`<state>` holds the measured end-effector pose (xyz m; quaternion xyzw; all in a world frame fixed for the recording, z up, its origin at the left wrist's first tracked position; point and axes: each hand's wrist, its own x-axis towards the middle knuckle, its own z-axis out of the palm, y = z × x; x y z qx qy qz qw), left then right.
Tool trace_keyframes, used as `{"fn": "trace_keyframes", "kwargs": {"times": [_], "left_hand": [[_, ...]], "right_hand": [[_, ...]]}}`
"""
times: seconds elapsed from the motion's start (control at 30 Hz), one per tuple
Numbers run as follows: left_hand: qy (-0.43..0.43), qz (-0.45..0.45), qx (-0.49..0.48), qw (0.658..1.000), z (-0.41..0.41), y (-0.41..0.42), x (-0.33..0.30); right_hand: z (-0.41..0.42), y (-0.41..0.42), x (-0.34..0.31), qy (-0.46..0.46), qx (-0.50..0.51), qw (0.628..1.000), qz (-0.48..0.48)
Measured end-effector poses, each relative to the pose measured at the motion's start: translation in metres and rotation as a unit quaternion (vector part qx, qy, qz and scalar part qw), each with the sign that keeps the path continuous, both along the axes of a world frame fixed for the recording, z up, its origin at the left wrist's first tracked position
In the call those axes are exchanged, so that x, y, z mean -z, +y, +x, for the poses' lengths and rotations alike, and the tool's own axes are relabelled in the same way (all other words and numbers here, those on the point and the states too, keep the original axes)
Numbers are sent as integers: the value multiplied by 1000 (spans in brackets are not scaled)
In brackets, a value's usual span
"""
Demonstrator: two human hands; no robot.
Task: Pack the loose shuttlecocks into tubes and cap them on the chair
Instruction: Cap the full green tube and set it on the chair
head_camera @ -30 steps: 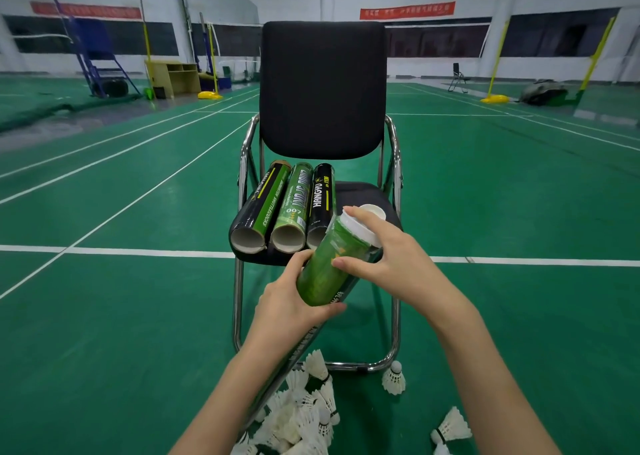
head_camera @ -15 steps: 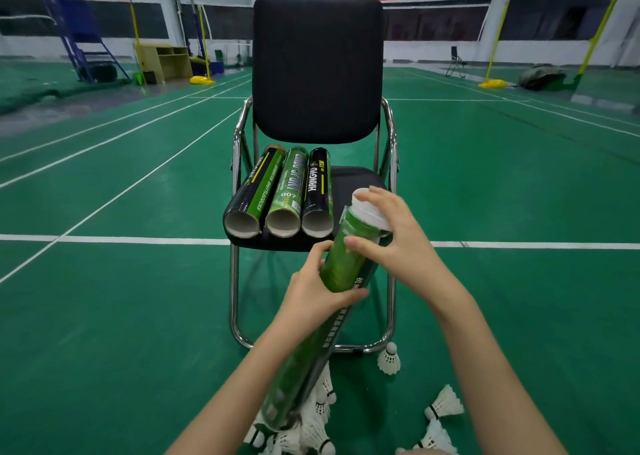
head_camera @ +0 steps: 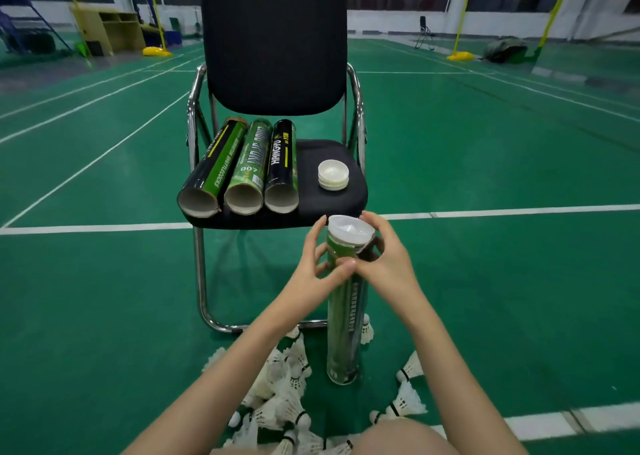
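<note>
Green court floor [head_camera: 104,299], black chair [head_camera: 273,39], tubes [head_camera: 242,167]

Yellow net posts [head_camera: 460,25], wooden cabinet [head_camera: 112,30], dark bag [head_camera: 504,49] at courtside.

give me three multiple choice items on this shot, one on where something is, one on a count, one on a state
1. Where do the white caps lie?
A. on the chair seat, right of the tubes
B. on the floor
C. on the chair back

2. How many tubes lie on the chair?
A. two
B. three
C. five

3. How is the green tube held by the left hand and right hand?
A. flat on the seat
B. upright, a white cap at its top
C. upside down on the chair back

Key: 1 A, the stack sits on the black cushion. 2 B, three open ends face the camera. 3 B, both hands grip it near the top.
</note>
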<state>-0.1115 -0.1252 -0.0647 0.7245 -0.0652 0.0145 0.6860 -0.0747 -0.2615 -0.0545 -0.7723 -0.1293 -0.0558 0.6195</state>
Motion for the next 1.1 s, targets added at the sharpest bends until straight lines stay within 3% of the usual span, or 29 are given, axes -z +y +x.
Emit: {"fn": "trace_keyframes", "kwargs": {"times": [0.2,0.43,0.67,1.1], "left_hand": [[-8,-1,-59,998,6,-5,1],[52,2,-53,997,9,-7,25],[34,29,-43,998,4,-3,32],[27,87,-14,996,-6,7,37]], "right_hand": [[-3,4,25,-23,-26,999,-31],[-7,-2,59,76,-20,997,27],[-12,-12,52,108,-109,985,80],[-26,-9,48,92,-103,986,91]]}}
